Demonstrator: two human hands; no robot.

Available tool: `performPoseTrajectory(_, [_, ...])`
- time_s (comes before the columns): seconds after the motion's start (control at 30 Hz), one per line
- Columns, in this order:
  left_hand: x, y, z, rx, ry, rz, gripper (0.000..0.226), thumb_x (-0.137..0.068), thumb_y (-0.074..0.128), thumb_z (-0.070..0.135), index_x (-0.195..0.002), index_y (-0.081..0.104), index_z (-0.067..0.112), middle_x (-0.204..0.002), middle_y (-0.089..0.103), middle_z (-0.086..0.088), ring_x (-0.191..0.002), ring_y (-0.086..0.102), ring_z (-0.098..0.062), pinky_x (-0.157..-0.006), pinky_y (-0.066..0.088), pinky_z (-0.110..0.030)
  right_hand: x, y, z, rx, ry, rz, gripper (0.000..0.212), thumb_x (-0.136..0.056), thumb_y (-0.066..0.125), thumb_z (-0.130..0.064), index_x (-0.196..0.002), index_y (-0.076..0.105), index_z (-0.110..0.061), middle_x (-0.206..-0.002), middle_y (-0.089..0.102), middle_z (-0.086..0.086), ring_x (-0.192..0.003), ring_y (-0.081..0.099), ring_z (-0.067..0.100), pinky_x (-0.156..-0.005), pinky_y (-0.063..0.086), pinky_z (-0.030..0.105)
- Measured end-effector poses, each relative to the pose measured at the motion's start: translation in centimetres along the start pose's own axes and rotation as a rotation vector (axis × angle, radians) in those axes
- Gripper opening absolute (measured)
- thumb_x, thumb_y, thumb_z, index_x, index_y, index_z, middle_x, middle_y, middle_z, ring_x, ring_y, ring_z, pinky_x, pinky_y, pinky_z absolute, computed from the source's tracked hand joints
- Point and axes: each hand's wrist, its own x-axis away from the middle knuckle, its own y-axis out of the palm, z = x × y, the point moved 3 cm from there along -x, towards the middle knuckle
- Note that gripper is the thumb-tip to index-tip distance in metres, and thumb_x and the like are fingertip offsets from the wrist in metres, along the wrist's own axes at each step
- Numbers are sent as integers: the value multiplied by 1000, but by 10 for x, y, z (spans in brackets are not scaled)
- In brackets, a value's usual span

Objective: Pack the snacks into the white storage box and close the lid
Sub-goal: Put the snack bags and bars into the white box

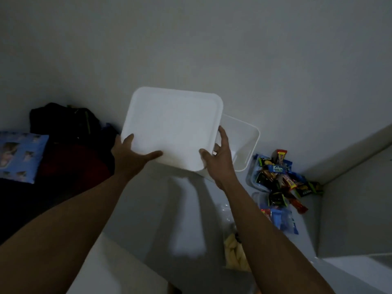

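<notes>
A white lid (174, 128) is held tilted in the middle of the view, shifted left off the white storage box (244, 143). The box's open right part shows beneath it, and nothing is visible in that part. My left hand (131, 153) grips the lid's near left corner, thumb on top. My right hand (220, 162) holds the lid's near right edge, thumb on top and fingers along the side. A pile of wrapped snacks (277, 179) lies on the floor to the right of the box.
A clear bag of yellow snacks (235, 251) lies near the bottom centre. At left sit a dark bag (63, 122) and a blue printed pillow (19, 155). A pale wall ledge (350, 209) bounds the right side, and a white surface (110, 272) is close below.
</notes>
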Motion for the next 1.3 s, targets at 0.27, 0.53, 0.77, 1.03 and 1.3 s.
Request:
performPoseTrajectory(0.27, [93, -12, -108, -142, -169, -51, 134, -27, 67, 94, -137, 46, 19, -144, 35, -10, -129, 38, -38, -106, 39, -59, 90, 32, 100, 257, -19, -254, 118, -59, 91, -12, -145, 16, -44, -142, 45, -7, -129, 47, 15, -99, 49, 35])
performPoseTrajectory(0.53, [138, 44, -140, -225, -255, -337, 122, -47, 85, 66, -147, 36, 18, -161, 2, -11, -146, 0, -33, -119, 11, -53, 147, 5, 177, 476, 439, -291, 138, -65, 91, -24, -153, -15, -13, -157, 25, 5, -144, 26, 23, -110, 27, 26])
performPoseTrajectory(0.77, [150, 85, -146, -352, -219, -476, 107, -61, 75, 71, -148, 37, 21, -161, 6, -17, -149, -5, -32, -120, -5, -49, 156, -6, 194, 645, 561, -325, 126, -76, 83, -32, -154, -14, -7, -159, 14, 13, -147, 19, 29, -116, 23, 36])
performPoseTrajectory(1.03, [174, 112, -93, -525, -89, -534, 50, -93, 57, 39, -139, 52, 18, -140, 39, -12, -128, 37, -33, -103, 40, -47, 159, 1, 186, 939, 475, -369, 27, -91, 53, -15, -117, 50, -9, -111, 53, 11, -100, 58, 27, -81, 43, 27])
performPoseTrajectory(1.3, [198, 139, -6, -464, 21, -569, 49, -94, 55, 44, -137, 48, 21, -139, 43, -10, -127, 41, -31, -101, 39, -43, 122, -71, 124, 745, 351, -6, 37, -90, 53, -2, -127, 56, -1, -126, 59, 16, -116, 57, 29, -91, 43, 26])
